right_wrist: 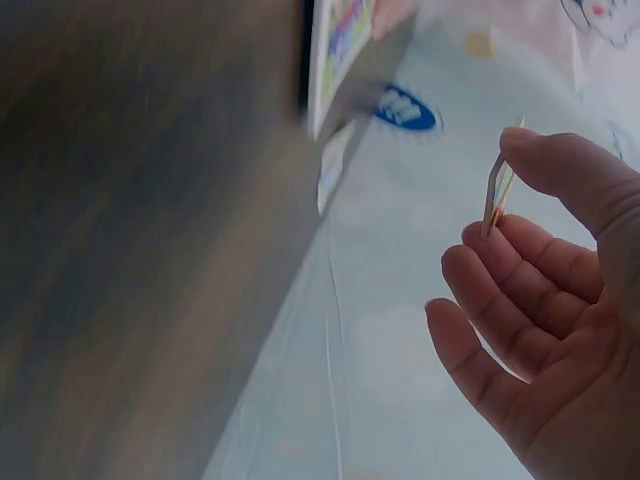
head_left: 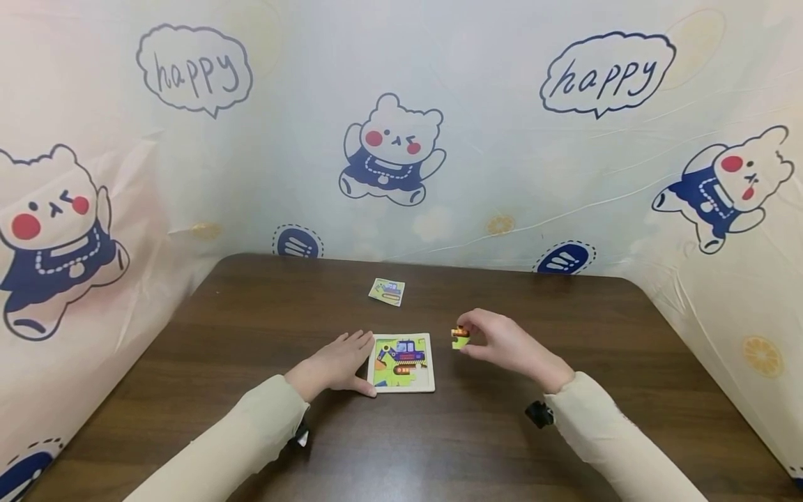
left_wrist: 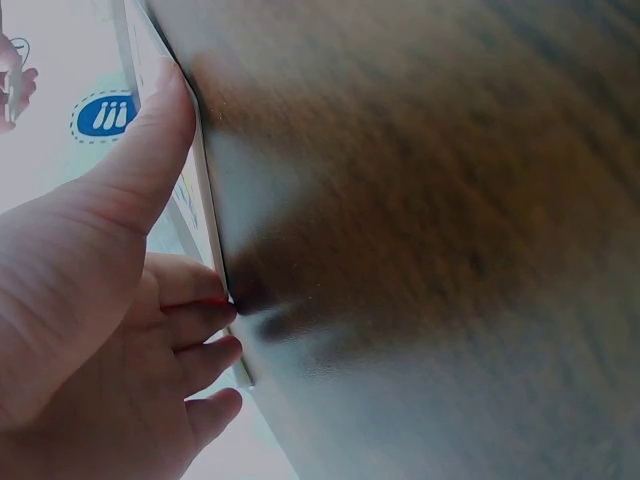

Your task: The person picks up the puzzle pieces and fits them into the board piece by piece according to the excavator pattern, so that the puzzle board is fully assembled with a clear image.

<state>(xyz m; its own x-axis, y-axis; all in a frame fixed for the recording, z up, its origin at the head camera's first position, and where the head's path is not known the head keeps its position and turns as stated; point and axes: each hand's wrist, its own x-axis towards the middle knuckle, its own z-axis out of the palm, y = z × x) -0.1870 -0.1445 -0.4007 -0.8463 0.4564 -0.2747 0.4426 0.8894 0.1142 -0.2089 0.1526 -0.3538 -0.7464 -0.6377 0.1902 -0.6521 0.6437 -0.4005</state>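
My right hand (head_left: 502,341) pinches a jigsaw puzzle piece (head_left: 460,337), green with an orange-brown part, between thumb and fingertips. In the right wrist view the piece (right_wrist: 497,188) is seen nearly edge-on, above the table. Left of it lies a white-framed puzzle board (head_left: 431,362) with a blue and purple excavator picture, its lower right showing pale bare base. My left hand (head_left: 335,362) rests along the board's left side, fingers extended near the far corner and thumb (left_wrist: 165,130) at the near corner. In the left wrist view the fingertips touch the board's edge.
A small card (head_left: 387,292) with an excavator picture lies on the brown wooden table (head_left: 301,300) behind the board. A fabric backdrop (head_left: 483,160) printed with bears surrounds the table. Dark wrist devices sit at both sleeves, such as the right one (head_left: 539,414).
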